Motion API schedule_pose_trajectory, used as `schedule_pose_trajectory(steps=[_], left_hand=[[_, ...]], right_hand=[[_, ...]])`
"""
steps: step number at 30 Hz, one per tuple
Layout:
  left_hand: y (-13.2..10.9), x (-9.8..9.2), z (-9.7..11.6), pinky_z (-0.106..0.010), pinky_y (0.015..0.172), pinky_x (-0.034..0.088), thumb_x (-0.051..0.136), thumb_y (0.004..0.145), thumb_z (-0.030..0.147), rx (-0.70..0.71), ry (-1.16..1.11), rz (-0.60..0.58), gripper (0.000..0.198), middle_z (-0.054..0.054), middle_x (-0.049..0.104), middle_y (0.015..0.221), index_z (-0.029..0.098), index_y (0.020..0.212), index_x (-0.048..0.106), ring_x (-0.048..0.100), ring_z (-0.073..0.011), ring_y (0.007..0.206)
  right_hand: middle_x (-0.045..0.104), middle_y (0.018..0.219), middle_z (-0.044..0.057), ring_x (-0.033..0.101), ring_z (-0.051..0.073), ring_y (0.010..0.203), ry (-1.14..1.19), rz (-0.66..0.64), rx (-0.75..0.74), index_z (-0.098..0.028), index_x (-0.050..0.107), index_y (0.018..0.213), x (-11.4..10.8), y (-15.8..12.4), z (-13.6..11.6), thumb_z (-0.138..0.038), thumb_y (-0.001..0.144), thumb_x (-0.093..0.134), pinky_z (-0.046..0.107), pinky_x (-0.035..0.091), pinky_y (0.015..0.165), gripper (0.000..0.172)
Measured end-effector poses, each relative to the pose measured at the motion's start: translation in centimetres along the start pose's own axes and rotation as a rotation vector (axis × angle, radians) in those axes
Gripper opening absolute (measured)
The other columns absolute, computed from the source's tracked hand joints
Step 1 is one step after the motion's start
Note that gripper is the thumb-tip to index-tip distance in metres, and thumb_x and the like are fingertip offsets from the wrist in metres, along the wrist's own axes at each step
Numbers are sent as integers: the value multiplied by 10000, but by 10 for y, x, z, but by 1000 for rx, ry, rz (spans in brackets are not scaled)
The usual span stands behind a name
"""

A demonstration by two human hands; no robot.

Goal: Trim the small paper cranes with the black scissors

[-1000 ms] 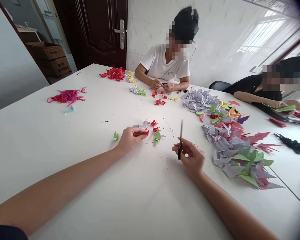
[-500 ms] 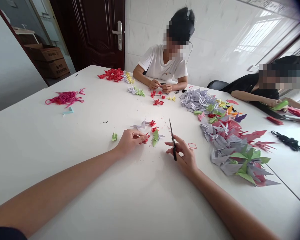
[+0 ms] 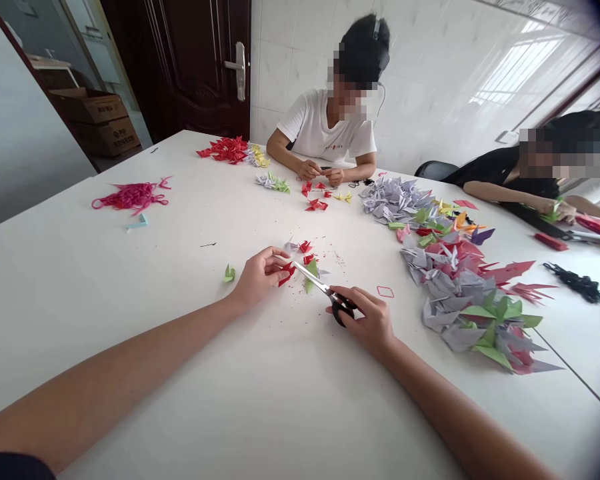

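Note:
My left hand (image 3: 261, 277) pinches a red paper crane (image 3: 287, 274) a little above the white table. Black-handled scissors (image 3: 320, 287) are gripped in my right hand (image 3: 367, 313), fingers closed round the handles. Their blade tips point left, close to the red crane; whether they touch it I cannot tell. Beneath and behind the blades lie a green paper crane (image 3: 311, 275), a red one (image 3: 305, 247) and a pale grey one (image 3: 291, 246). Tiny paper scraps are scattered around them. A small green folded piece (image 3: 229, 273) rests left of my left hand.
A big heap of paper cranes (image 3: 473, 303) spreads along the right. Pink string (image 3: 133, 196) lies at left, black string (image 3: 581, 283) at far right. Red cranes (image 3: 225, 150) are piled at the back. Two people sit across, one in a white shirt (image 3: 325, 130), one in black (image 3: 485, 167).
The scissors have swung from upright to pointing left, with their tips now near the red crane. My left hand has shifted slightly, and the crane in it shows more.

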State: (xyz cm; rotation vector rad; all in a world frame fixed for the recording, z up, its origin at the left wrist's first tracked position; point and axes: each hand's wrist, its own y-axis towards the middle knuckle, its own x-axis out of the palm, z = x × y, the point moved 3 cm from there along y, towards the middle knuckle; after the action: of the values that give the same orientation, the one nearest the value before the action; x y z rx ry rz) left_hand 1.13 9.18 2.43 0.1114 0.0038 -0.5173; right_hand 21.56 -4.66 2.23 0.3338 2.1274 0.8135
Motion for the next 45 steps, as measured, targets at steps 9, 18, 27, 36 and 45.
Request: schedule_pose_trajectory(steps=[9, 18, 27, 36, 45], left_hand=[[1, -1, -1, -369, 823, 552, 784, 710, 333, 8, -66, 12, 226, -74, 733, 911, 160, 838, 712, 689, -207, 864], [3, -1, 2, -358, 763, 561, 822, 659, 321, 2, -116, 54, 239, -44, 701, 797, 158, 763, 682, 666, -177, 753], [2, 0, -1, -361, 826, 545, 742, 738, 317, 49, 32, -4, 176, -52, 702, 875, 173, 822, 686, 665, -190, 840], [3, 0, -1, -390, 883, 550, 753, 721, 300, 28, 15, -6, 184, -79, 739, 924, 168, 844, 719, 694, -219, 898], [3, -3, 0, -354, 759, 553, 794, 681, 304, -18, -80, 83, 212, -54, 716, 820, 166, 802, 687, 677, -194, 798]], right_hand=[[678, 802, 15, 625, 129, 633, -9, 31, 131, -250, 691, 1070, -2, 2, 6, -180, 851, 653, 230, 520, 532, 233], [716, 859, 30, 640, 136, 653, -9, -40, 208, -243, 712, 1065, 0, 1, 10, -188, 834, 612, 235, 517, 531, 258], [618, 703, -16, 507, 101, 541, -21, 81, 387, -221, 723, 994, -4, 2, 17, -263, 794, 711, 225, 436, 501, 206], [705, 813, 16, 601, 120, 602, 11, -5, 350, -223, 726, 1031, -1, 1, 17, -223, 788, 661, 224, 484, 534, 252], [747, 900, 32, 644, 139, 650, 11, -81, 272, -232, 729, 1042, 1, 1, 16, -210, 789, 633, 239, 523, 543, 272]])
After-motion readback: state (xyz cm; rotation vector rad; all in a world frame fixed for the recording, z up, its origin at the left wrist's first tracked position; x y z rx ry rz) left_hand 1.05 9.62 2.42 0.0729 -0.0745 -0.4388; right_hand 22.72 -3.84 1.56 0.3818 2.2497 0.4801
